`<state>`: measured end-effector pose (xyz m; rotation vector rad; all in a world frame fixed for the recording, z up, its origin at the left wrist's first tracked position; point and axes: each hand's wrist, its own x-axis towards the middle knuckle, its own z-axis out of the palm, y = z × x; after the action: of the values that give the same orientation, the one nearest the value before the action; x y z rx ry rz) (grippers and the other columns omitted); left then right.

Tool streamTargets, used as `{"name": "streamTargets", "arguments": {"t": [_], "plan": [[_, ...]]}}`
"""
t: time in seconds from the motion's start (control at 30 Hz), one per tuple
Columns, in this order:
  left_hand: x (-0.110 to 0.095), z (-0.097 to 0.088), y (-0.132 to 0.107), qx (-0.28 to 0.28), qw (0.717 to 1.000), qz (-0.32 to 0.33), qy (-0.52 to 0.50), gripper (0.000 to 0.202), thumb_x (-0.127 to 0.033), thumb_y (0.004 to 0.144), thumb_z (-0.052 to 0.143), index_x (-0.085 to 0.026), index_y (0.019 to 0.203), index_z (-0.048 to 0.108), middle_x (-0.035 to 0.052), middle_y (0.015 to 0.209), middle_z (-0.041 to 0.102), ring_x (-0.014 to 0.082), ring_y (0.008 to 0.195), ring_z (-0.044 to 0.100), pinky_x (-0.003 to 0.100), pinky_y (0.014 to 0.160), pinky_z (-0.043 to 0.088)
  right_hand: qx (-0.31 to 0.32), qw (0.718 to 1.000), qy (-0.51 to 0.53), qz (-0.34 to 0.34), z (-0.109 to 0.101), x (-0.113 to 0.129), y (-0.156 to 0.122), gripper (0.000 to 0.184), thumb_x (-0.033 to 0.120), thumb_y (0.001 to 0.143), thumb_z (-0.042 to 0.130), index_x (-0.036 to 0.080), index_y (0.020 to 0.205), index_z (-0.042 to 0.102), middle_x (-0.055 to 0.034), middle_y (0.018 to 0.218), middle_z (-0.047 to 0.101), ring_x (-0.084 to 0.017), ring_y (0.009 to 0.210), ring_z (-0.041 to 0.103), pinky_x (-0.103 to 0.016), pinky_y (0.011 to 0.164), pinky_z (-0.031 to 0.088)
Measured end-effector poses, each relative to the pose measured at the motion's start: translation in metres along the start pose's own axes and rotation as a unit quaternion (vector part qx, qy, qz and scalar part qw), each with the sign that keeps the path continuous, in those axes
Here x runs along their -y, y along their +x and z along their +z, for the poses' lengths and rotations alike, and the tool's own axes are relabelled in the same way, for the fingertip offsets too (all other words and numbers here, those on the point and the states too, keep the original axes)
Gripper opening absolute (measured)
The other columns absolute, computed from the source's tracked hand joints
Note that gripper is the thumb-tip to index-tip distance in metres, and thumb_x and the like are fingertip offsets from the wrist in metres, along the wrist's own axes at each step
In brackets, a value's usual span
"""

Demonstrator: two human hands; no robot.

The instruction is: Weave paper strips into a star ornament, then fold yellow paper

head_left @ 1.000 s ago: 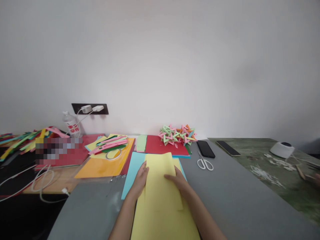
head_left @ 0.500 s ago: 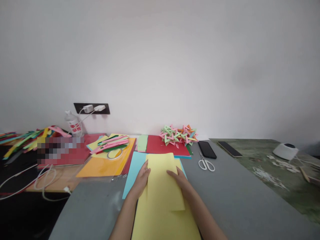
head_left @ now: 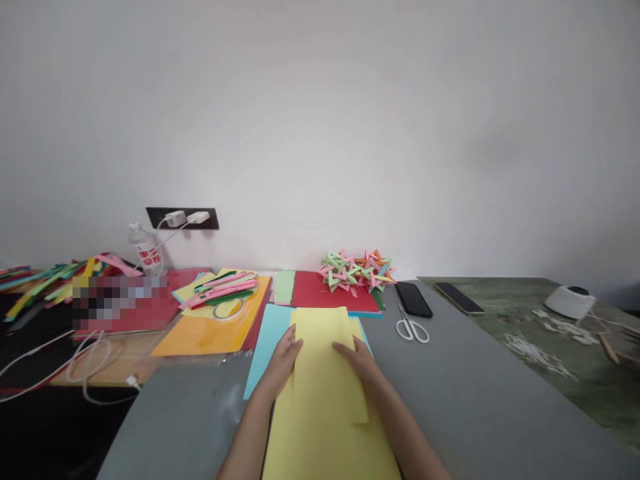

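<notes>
A yellow sheet of paper [head_left: 325, 373] lies folded over on the grey table [head_left: 475, 400] in front of me, on top of a light blue sheet [head_left: 267, 337]. My left hand [head_left: 283, 363] lies flat with fingers stretched along the left edge of the folded flap. My right hand [head_left: 357, 360] rests flat on the flap's right side, fingers pointing left and forward. Neither hand grips anything.
White scissors [head_left: 413, 328] and a black phone [head_left: 413, 299] lie right of the paper. A second phone [head_left: 459, 297] is further right. Folded paper triangles [head_left: 357, 269] are piled on a red sheet [head_left: 325, 293]. Orange paper, a tape roll [head_left: 229, 308], coloured strips, cables and a bottle [head_left: 143, 250] are at left.
Both hands shifted slightly forward along the yellow flap while pressing it; the view drifted a little. Nothing else moved.
</notes>
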<state>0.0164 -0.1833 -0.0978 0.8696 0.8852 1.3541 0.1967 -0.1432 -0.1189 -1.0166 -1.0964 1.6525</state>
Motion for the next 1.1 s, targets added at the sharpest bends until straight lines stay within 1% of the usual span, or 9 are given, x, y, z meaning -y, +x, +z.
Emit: {"name": "streamTargets", "arguments": {"t": [0.2,0.37,0.53,0.63,0.8,0.97,1.1], "plan": [[-0.0003,-0.0006,0.0007,0.006,1.000,-0.004,-0.002,0.074,-0.034,0.070,0.067,-0.021,0.134,0.032,0.0145,0.123,0.055,0.0294,0.110,0.053,0.044,0.096,0.037,-0.003,1.000,-0.006,-0.007,0.0011,0.0012,-0.0037,0.041,0.039,0.059,0.070,0.016,0.091,0.059,-0.0082,0.084,0.071,-0.027,0.074,0.067,-0.036,0.065,0.053],[0.0016,-0.0019,0.0012,-0.009,1.000,0.001,0.006,0.074,-0.035,0.069,0.067,-0.021,0.133,0.033,0.0141,0.125,0.054,0.0292,0.113,0.050,0.043,0.097,0.035,-0.003,1.000,-0.007,-0.001,0.0003,0.0012,-0.0015,0.043,0.040,0.056,0.071,0.016,0.090,0.059,-0.0070,0.079,0.071,-0.027,0.071,0.067,-0.037,0.064,0.053],[0.0019,-0.0015,0.0013,-0.008,1.000,-0.003,0.002,0.075,-0.036,0.069,0.067,-0.019,0.133,0.032,0.0153,0.125,0.054,0.0299,0.113,0.050,0.045,0.098,0.034,-0.002,1.000,-0.003,-0.005,0.0003,0.0008,-0.0019,0.043,0.040,0.057,0.071,0.016,0.090,0.059,-0.0076,0.080,0.071,-0.027,0.072,0.066,-0.036,0.064,0.052],[0.0018,-0.0008,0.0009,-0.023,1.000,-0.007,0.001,0.075,-0.036,0.068,0.068,-0.019,0.132,0.033,0.0149,0.126,0.052,0.0298,0.114,0.049,0.044,0.098,0.034,0.001,1.000,-0.001,-0.008,0.0011,0.0018,-0.0036,0.043,0.040,0.057,0.071,0.016,0.091,0.059,-0.0081,0.082,0.071,-0.027,0.073,0.067,-0.036,0.064,0.052],[0.0024,-0.0007,0.0000,-0.048,0.999,-0.008,0.002,0.077,-0.036,0.069,0.068,-0.018,0.134,0.031,0.0150,0.129,0.049,0.0279,0.118,0.046,0.040,0.099,0.034,-0.005,1.000,0.003,0.013,0.0023,0.0036,-0.0045,0.042,0.040,0.057,0.071,0.017,0.090,0.060,-0.0083,0.081,0.071,-0.026,0.069,0.067,-0.036,0.063,0.053],[0.0017,-0.0003,0.0000,-0.043,0.999,-0.007,0.000,0.075,-0.036,0.068,0.068,-0.020,0.133,0.034,0.0127,0.125,0.054,0.0284,0.115,0.049,0.042,0.099,0.035,-0.006,1.000,0.005,0.013,0.0024,0.0030,-0.0036,0.042,0.041,0.058,0.070,0.017,0.091,0.059,-0.0086,0.083,0.071,-0.026,0.072,0.067,-0.036,0.064,0.053],[-0.0006,0.0005,-0.0009,-0.021,1.000,-0.012,-0.004,0.075,-0.034,0.069,0.067,-0.021,0.134,0.032,0.0129,0.124,0.055,0.0287,0.112,0.051,0.043,0.096,0.037,-0.004,1.000,0.004,0.016,0.0022,0.0025,-0.0038,0.043,0.040,0.057,0.071,0.016,0.090,0.059,-0.0087,0.082,0.071,-0.027,0.072,0.067,-0.036,0.065,0.053]]}}
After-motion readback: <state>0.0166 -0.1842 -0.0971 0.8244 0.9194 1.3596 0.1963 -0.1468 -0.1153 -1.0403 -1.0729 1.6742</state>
